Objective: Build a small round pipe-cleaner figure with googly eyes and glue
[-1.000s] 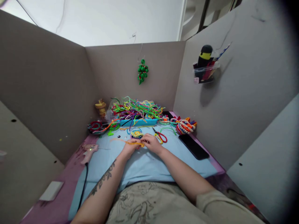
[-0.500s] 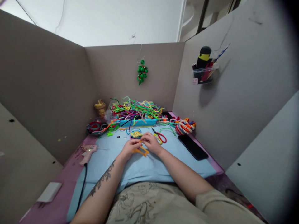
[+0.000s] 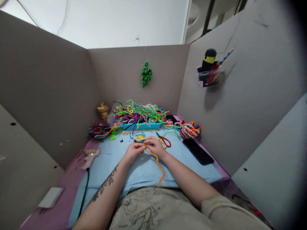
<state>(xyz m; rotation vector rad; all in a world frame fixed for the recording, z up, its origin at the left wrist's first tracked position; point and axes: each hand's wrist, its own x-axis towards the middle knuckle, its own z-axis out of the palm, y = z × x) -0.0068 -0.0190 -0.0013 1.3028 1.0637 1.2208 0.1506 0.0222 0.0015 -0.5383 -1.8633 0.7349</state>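
An orange pipe cleaner [image 3: 157, 161] runs from between my fingertips, its long tail curving down toward my lap. My left hand [image 3: 133, 151] pinches it near its upper end, the fingers pressed together. Close against it, my right hand [image 3: 154, 147] grips the same end between thumb and fingers; the exact hold is partly hidden. Just beyond my hands lies a coiled piece with a yellow centre [image 3: 139, 137], partly covered by my right hand. Scissors with red and yellow handles [image 3: 165, 141] rest to the right of my right hand.
A blue tray [image 3: 141, 126] heaped with colourful pipe cleaners [image 3: 144, 111] stands at the back. A black phone [image 3: 198, 151] and a striped woven piece [image 3: 189, 130] lie right. At left are a pink glue gun [image 3: 92, 158] with its cord and a white block [image 3: 51, 197]. Grey panels surround the table.
The orange pipe cleaner was bunched in a loop beneath my hands; now its tail hangs stretched out toward me. Both hands have stayed nearly in place.
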